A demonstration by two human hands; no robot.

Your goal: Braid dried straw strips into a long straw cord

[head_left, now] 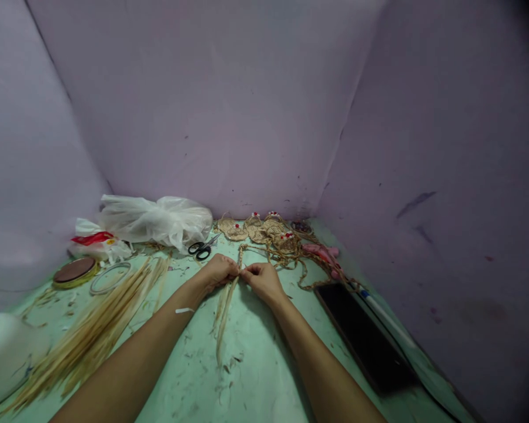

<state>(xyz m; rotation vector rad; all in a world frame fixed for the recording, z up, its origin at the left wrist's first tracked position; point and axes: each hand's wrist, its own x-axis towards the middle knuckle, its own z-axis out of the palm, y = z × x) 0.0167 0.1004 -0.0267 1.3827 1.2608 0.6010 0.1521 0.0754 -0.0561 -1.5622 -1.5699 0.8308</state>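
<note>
Braided fibre cord, right of black-handled scissors, pinched between nearly closed fingertips of left hand and right hand; left of scissors, loose straw bundle.

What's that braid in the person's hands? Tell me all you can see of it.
The braid is tan and looks like dried plant fibre. Its plaited part rises just beyond the hands, then seems to bend right toward a tangle of brown cord; whether they join is unclear. The left hand and right hand pinch it between them. Below, unplaited strands trail toward the person, over the green table.
</note>
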